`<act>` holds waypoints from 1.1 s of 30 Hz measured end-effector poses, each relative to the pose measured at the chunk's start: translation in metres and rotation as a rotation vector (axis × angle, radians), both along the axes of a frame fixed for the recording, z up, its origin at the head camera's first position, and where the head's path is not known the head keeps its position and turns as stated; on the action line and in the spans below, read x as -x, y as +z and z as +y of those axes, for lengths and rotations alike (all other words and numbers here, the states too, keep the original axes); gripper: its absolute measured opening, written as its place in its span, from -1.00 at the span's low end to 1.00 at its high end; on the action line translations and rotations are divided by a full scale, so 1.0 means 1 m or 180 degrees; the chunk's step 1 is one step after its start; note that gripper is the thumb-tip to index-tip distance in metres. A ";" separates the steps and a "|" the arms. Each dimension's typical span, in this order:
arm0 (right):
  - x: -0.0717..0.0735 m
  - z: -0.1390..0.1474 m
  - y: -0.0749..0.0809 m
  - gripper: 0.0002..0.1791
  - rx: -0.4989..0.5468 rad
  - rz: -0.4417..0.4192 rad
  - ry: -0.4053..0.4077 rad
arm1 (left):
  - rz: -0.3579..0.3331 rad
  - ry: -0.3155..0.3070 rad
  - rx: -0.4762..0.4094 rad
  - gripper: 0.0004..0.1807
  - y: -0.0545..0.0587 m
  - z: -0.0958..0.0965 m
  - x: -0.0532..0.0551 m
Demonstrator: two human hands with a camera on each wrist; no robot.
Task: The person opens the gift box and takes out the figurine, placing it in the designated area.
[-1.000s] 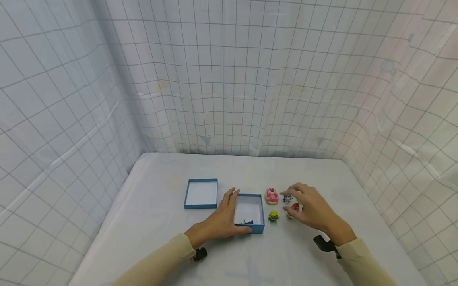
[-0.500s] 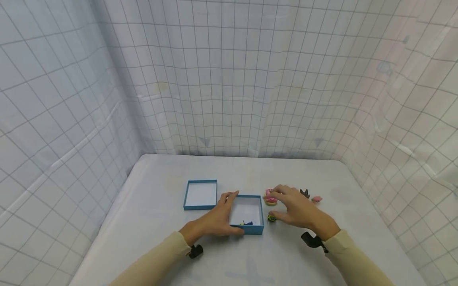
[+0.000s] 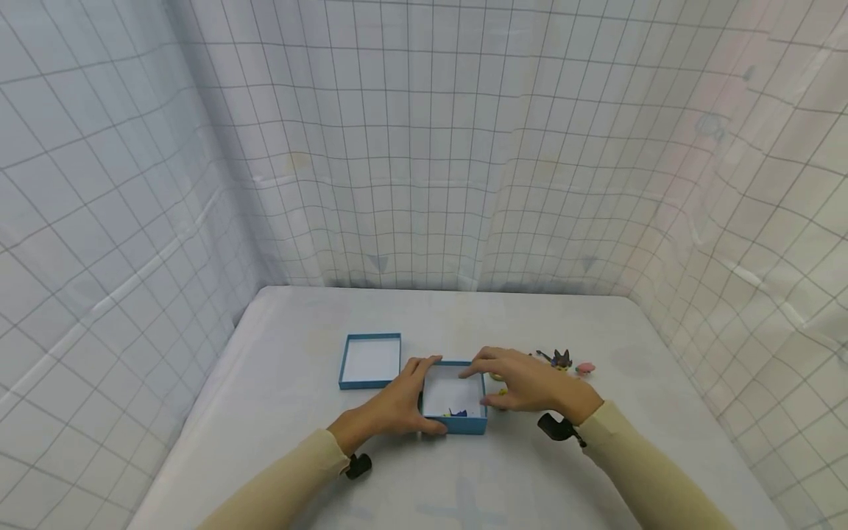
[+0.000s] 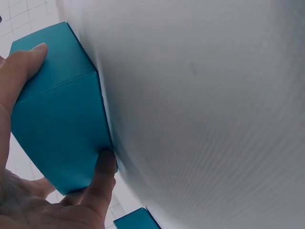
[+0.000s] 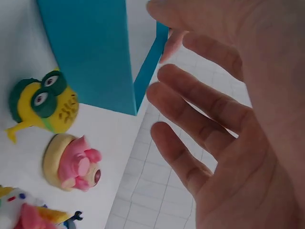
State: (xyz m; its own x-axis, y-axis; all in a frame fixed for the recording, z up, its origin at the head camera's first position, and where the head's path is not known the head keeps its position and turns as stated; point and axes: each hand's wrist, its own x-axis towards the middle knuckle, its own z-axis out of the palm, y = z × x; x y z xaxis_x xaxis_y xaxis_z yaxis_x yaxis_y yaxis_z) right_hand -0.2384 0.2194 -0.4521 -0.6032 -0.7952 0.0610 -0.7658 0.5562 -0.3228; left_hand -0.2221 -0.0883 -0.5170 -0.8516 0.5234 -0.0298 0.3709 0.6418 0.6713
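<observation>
My left hand grips the left side of a blue open-topped box. In the left wrist view its thumb lies on one wall and its fingers on others. A small dark blue and yellow thing lies inside, too small to identify. Over the box's right edge hovers my right hand, fingers loosely bent and apart, nothing visible between them. Beside the box, in the right wrist view, stand a yellow toy figure with green goggles and a pink toy figure in a cream ring.
A shallow blue-rimmed lid lies behind and left of the box. Right of it are a dark-eared figure and a pink toy. A colourful toy is cut off in the right wrist view. Gridded curtains surround the white table.
My right hand has moved left from above the toys to the box's right edge, uncovering the dark-eared figure and the pink toy. My left hand stays on the box, which has shifted slightly left in view.
</observation>
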 end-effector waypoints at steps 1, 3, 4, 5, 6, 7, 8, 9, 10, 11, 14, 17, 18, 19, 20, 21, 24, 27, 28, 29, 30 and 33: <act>0.002 -0.003 0.001 -0.45 -0.0021 -0.0097 0.0055 | 0.0011 -0.0004 -0.0003 0.43 -0.001 0.000 0.000; 0.007 -0.008 0.004 -0.44 -0.0061 -0.0298 0.0165 | 0.0021 -0.0004 -0.0012 0.43 -0.002 -0.001 0.001; 0.010 -0.011 0.005 -0.45 -0.0101 -0.0408 0.0201 | 0.0023 -0.0004 -0.0013 0.43 -0.002 -0.001 0.001; 0.012 -0.013 0.006 -0.45 -0.0137 -0.0511 0.0237 | 0.0024 -0.0002 -0.0015 0.43 -0.003 -0.001 0.001; 0.015 -0.016 0.007 -0.45 -0.0175 -0.0606 0.0273 | 0.0019 -0.0002 -0.0022 0.43 -0.003 -0.001 0.002; 0.018 -0.018 0.007 -0.45 -0.0216 -0.0678 0.0307 | 0.0011 0.0002 -0.0034 0.43 -0.004 -0.001 0.002; 0.020 -0.021 0.008 -0.45 -0.0256 -0.0730 0.0340 | 0.0004 0.0005 -0.0045 0.43 -0.004 -0.001 0.002; 0.023 -0.023 0.008 -0.45 -0.0295 -0.0776 0.0366 | -0.0002 0.0003 -0.0055 0.43 -0.004 -0.001 0.002; 0.026 -0.025 0.008 -0.46 -0.0337 -0.0800 0.0393 | -0.0007 0.0001 -0.0064 0.43 -0.005 -0.001 0.002; 0.028 -0.028 0.008 -0.46 -0.0368 -0.0827 0.0421 | -0.0015 -0.0001 -0.0075 0.43 -0.005 -0.001 0.002; 0.035 -0.034 0.007 -0.47 -0.0438 -0.0905 0.0505 | -0.0022 -0.0009 -0.0097 0.42 -0.005 -0.001 0.001; 0.040 -0.040 0.006 -0.48 -0.0478 -0.1003 0.0545 | -0.0005 -0.0010 -0.0105 0.42 -0.005 -0.002 0.002; 0.042 -0.042 0.006 -0.48 -0.0493 -0.1042 0.0547 | 0.0001 -0.0013 -0.0111 0.42 -0.005 -0.002 0.002; 0.043 -0.043 0.006 -0.48 -0.0507 -0.1084 0.0538 | 0.0006 -0.0016 -0.0116 0.42 -0.005 -0.002 0.002; 0.043 -0.045 0.006 -0.49 -0.0524 -0.1121 0.0527 | 0.0012 -0.0020 -0.0120 0.41 -0.005 -0.002 0.002; 0.044 -0.047 0.006 -0.49 -0.0539 -0.1154 0.0515 | 0.0016 -0.0022 -0.0121 0.41 -0.005 -0.002 0.003; 0.045 -0.051 0.006 -0.51 -0.0603 -0.1242 0.0489 | 0.0024 -0.0033 -0.0126 0.42 -0.006 -0.002 0.003; 0.046 -0.055 0.004 -0.53 -0.0685 -0.1286 0.0488 | 0.0031 -0.0050 -0.0125 0.43 -0.007 -0.002 0.004; 0.047 -0.057 0.003 -0.54 -0.0716 -0.1283 0.0498 | 0.0033 -0.0056 -0.0126 0.43 -0.007 -0.002 0.003; 0.047 -0.058 0.002 -0.54 -0.0738 -0.1289 0.0507 | 0.0031 -0.0063 -0.0131 0.43 -0.007 -0.002 0.003; 0.047 -0.059 0.001 -0.55 -0.0759 -0.1300 0.0517 | 0.0028 -0.0071 -0.0136 0.43 -0.007 -0.002 0.003; 0.048 -0.062 -0.002 -0.58 -0.0796 -0.1349 0.0539 | 0.0016 -0.0079 -0.0153 0.43 -0.007 -0.003 0.003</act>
